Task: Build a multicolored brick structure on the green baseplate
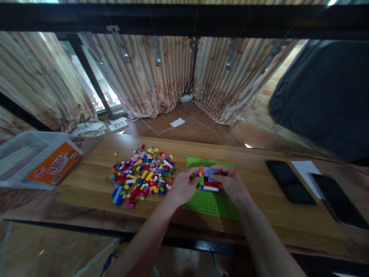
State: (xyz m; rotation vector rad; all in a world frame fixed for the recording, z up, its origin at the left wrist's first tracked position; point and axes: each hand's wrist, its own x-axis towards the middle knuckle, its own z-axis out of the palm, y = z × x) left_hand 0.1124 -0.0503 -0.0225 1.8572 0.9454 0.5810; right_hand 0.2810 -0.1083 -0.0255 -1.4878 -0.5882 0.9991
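Green baseplate (210, 204) lies open from hands (183, 186) (232, 184) to near edge.

Pretty sure this is a room in somebody's home, not a workshop or office. Big giveaway is the long floral curtains (168, 80) hanging almost to the floor, with daylight coming through a window (93, 80) on the left. Floor's brown tile (198, 129), and there's a brick-patterned surface (263, 98) off to the right. Loose papers (89, 128) just lie on the ground by the curtains, super lived-in. Plus the wooden tabletop (253, 215) has a heap of colorful toy bricks (145, 173) on it.
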